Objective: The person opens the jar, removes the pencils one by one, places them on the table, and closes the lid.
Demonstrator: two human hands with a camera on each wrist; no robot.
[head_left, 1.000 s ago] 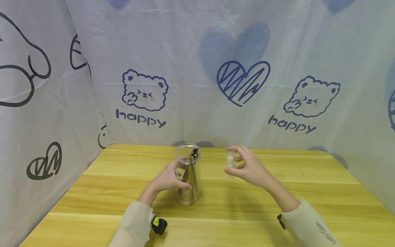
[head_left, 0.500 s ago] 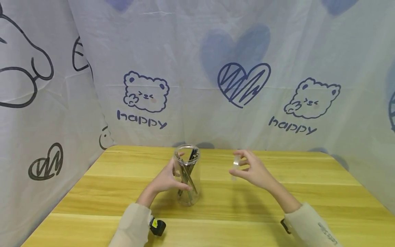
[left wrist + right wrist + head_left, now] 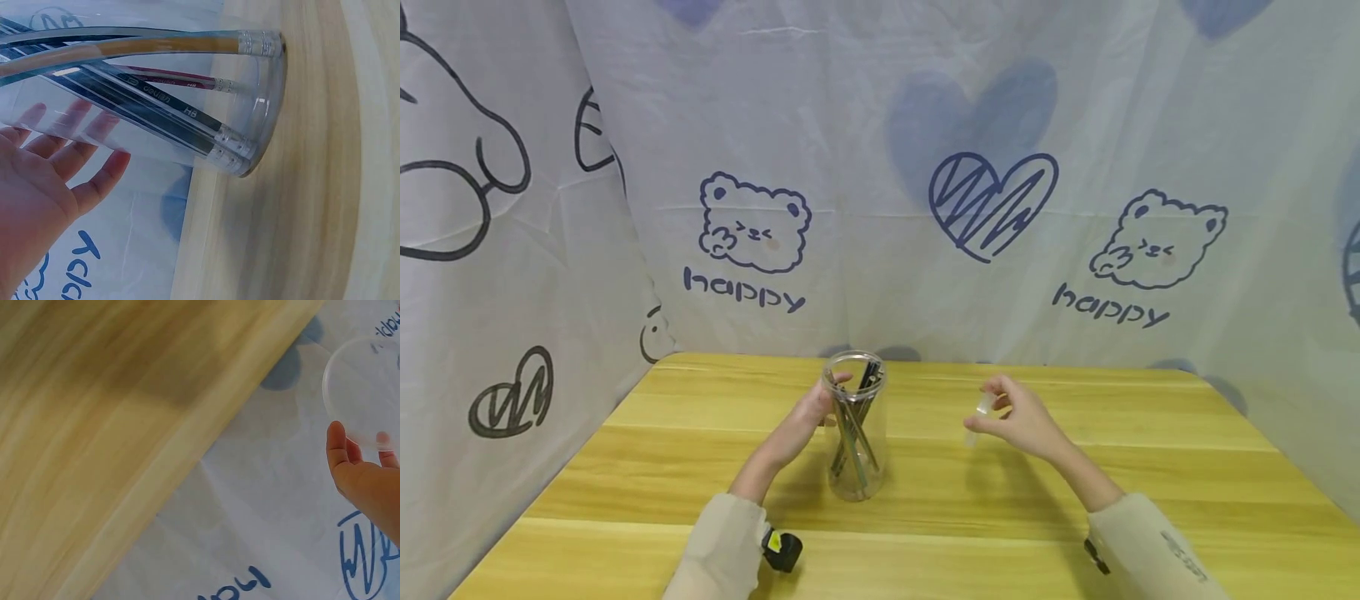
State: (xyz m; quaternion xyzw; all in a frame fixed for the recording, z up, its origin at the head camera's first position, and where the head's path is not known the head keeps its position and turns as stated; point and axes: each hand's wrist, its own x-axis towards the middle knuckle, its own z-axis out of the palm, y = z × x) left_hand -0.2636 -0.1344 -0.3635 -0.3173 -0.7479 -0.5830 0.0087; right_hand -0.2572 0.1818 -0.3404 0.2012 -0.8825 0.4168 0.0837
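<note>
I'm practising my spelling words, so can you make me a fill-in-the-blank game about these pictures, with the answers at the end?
1. The clear jar holds several ____.
2. The clear lid is in the person's ____ hand.
3. Choose on or off: the lid is ____ the jar.
4. The word under each bear drawing is ____.

Missing words: pencils; right; off; happy.

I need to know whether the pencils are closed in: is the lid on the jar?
No, the right hand holds the lid apart from the jar.
</note>
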